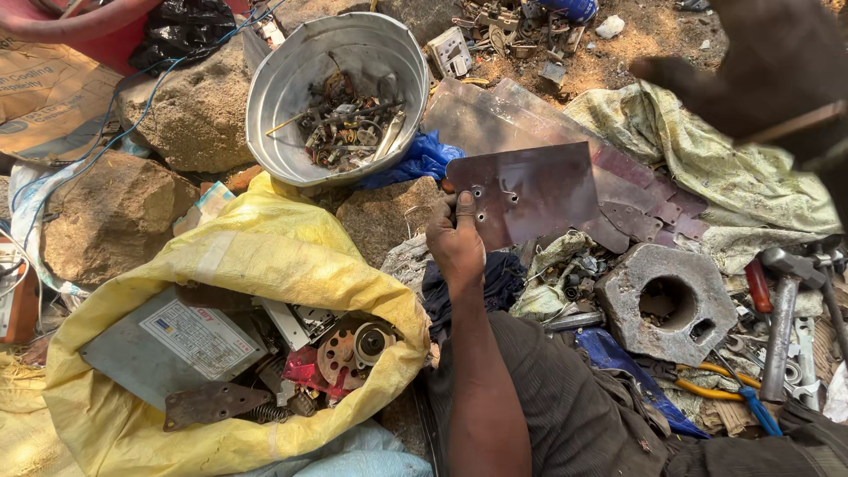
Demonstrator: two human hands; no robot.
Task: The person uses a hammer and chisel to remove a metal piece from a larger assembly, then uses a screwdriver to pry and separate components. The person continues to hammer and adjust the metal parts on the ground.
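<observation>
My left hand (455,246) grips the near left corner of a flat, dull metal plate (530,190) with small holes, thumb on top. The plate is held level above a rock and a heap of rags. A dark, blurred shape at the upper right, close to the camera, looks like my right hand (777,71). A pale strip crosses it, and I cannot tell whether it holds anything. A yellow sack (265,256) lies open to the left of my left arm, holding a grey metal box, a perforated disc and other scrap.
A round metal basin (283,88) with small scrap parts sits on rocks at the top. More metal sheets (495,115) lie behind the plate. A grey block with a round hole (676,296), a hammer (782,318), pliers and wrenches lie to the right on cloth.
</observation>
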